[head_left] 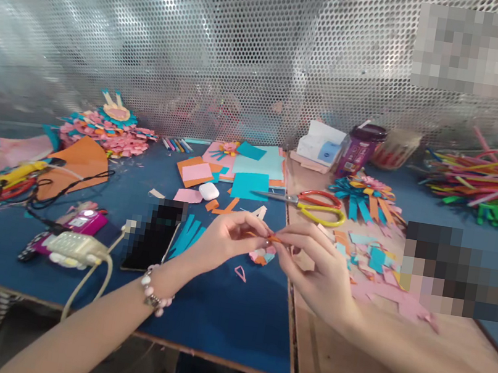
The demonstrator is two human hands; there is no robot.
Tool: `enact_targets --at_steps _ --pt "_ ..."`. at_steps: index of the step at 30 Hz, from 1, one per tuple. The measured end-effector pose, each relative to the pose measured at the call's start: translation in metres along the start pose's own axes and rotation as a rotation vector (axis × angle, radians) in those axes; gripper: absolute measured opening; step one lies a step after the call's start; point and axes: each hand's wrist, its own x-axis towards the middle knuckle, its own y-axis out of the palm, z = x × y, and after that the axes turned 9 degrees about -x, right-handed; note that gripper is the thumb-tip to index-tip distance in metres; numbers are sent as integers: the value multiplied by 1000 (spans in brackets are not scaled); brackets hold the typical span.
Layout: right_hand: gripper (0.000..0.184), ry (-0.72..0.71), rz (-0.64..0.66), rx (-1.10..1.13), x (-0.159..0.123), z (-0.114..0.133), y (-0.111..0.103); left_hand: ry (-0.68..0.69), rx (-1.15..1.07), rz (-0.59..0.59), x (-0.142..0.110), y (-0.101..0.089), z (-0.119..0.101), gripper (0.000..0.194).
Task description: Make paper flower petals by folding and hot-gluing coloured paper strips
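Observation:
My left hand (241,235) and my right hand (314,265) meet over the table, fingertips pinched together on a small strip of orange paper (273,238). Most of the strip is hidden by the fingers. Just below the fingertips lies a small cluster of pink, orange and pale blue paper pieces (263,256). A folded pink paper loop (240,273) rests on the blue tabletop nearby. Beyond my hands are scissors (321,207) with red and yellow handles. Blue paper strips (188,236) lie to the left of my left hand.
Coloured paper sheets (259,162), a white case (209,191) and a phone (155,235) lie around the hands. A power strip (76,246) with a cord is at left. Paper scraps (378,262), a purple cup (361,150) and pipe cleaners (497,183) are at right. Perforated metal (251,43) stands behind.

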Motion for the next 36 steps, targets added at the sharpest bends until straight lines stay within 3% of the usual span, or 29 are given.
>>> enact_targets --at_steps 5,11,20,36 --pt "13 -18 -5 8 -1 -3 1 -59 -138 44 0 -1 3 22" --pt "18 -52 -7 14 -1 -2 0 -150 -282 88 1 -3 7 23" --pt "19 -75 4 8 -2 -1 0 -170 -251 85 -1 -6 7 15" --pt "15 -92 27 5 1 4 -2 -183 -197 72 -2 -5 4 20"
